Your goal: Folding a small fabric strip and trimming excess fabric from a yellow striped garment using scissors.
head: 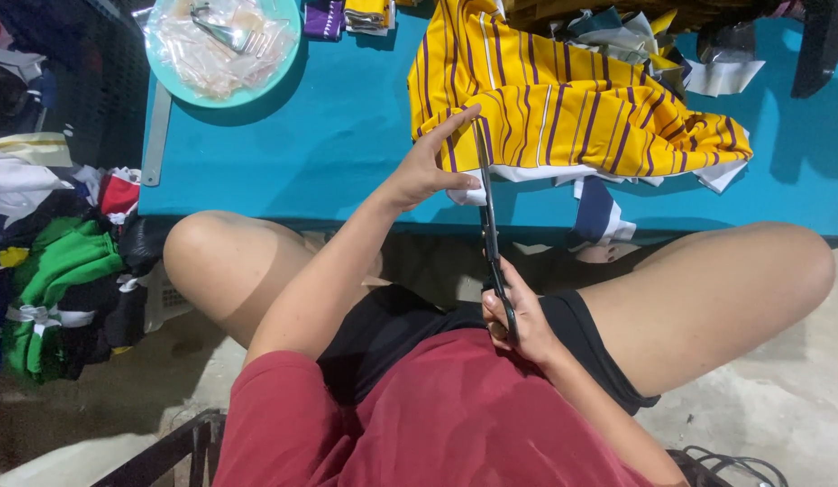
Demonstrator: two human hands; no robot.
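Observation:
A yellow cloth with purple and white stripes [563, 108] lies bunched on the teal table [329, 144], its white hem hanging over the near edge. My left hand [428, 162] pinches the cloth's left edge, index finger stretched up along it. My right hand [513, 316] grips the handles of long black scissors [486, 216] above my lap. The blades point up and away and reach the cloth's hem right beside my left thumb.
A round teal tray [288, 54] with clear plastic bags and metal clips sits at the table's far left, beside a metal ruler [155, 135]. Cloth scraps [635, 41] pile behind the yellow cloth. Green and white garments [54, 271] are heaped on the floor at left.

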